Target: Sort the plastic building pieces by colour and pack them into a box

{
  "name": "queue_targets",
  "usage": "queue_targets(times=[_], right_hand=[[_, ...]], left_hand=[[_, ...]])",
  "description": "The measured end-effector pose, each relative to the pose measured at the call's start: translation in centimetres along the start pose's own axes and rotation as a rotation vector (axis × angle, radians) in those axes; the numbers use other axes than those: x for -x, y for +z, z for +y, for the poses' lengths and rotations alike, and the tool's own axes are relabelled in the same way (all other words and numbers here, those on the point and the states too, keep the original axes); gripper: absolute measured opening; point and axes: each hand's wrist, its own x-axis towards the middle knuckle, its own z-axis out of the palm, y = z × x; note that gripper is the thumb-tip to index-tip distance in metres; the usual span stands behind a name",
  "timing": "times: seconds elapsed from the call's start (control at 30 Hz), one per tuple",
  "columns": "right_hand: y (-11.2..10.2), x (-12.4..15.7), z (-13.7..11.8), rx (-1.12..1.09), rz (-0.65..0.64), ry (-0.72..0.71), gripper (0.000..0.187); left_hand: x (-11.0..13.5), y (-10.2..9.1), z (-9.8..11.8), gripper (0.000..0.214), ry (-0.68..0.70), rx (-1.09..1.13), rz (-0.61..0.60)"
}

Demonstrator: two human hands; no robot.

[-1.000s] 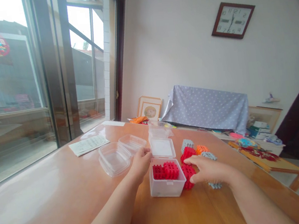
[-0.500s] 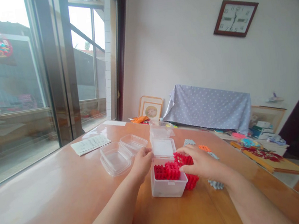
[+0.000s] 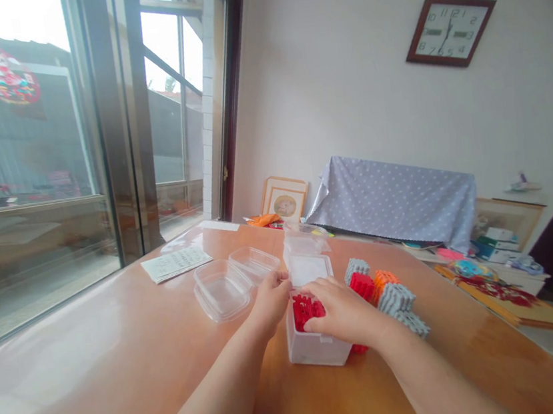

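On the worktop: a brown wooden worktop (image 3: 124, 360) holds all the small things; it sits next to a big window (image 3: 37, 149).
Box: a small clear box (image 3: 317, 353) stands in the middle of the worktop, with its lid (image 3: 308, 269) flipped up at the back.
Red blocks: bumpy red blocks (image 3: 305, 309) sit inside the box, near the top.
Right hand: the right hand (image 3: 340, 313) lies flat over the box, palm down, on the red blocks. Its grip is not shut on anything that I can see; the fingers (image 3: 312, 293) are spread a bit and rest on the blocks.
Left hand: the left hand (image 3: 271, 298) is at the left side of the box. Its grip is pinched on the box's top left edge by the lid.
Block pile: more blocks lie just to the right of the box, touching each other: a red one (image 3: 363, 285), an orange one (image 3: 382, 281) and grey ones (image 3: 396, 298).
Empty tubs: two clear tubs (image 3: 221, 293) lie to the left of the box, close to the left hand.
Paper: a sheet of paper (image 3: 176, 263) lies farther back, near the window.
Wall: a clock (image 3: 450, 30) hangs high up on the wall.
Far back: a grey spotted cloth (image 3: 396, 199) covers something, and a picture frame (image 3: 284, 200) leans beside it.
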Motion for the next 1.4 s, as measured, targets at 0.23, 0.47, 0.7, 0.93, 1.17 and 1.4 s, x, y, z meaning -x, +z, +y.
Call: queue_targets(times=[0.23, 0.47, 0.7, 0.93, 1.17, 1.4], right_hand=[[-0.4, 0.2, -0.7, 0.018, 0.002, -0.062, 0.023], [-0.4, 0.5, -1.6, 0.104, -0.031, -0.086, 0.034], [0.0, 0.9, -0.9, 0.006, 0.024, -0.017, 0.032], [-1.8, 2.4, 4.4, -0.148, 0.187, 0.154, 0.034], [-2.6, 5.8, 9.0, -0.251, -0.032, 0.23, 0.062], [-1.7, 6.7, 10.4, -0.241, -0.107, 0.248, 0.059]], left_hand=[[0.1, 0.2, 0.5, 0.02, -0.011, 0.022, -0.004], [-0.2, 0.3, 0.1, 0.018, 0.009, 0.031, -0.007], [-0.2, 0.1, -0.2, 0.022, 0.01, 0.033, -0.039], [-0.1, 0.0, -0.2, 0.02, 0.039, -0.031, -0.03], [0.1, 0.0, 0.4, 0.022, 0.024, -0.075, -0.022], [0.1, 0.0, 0.3, 0.021, 0.022, -0.07, -0.021]])
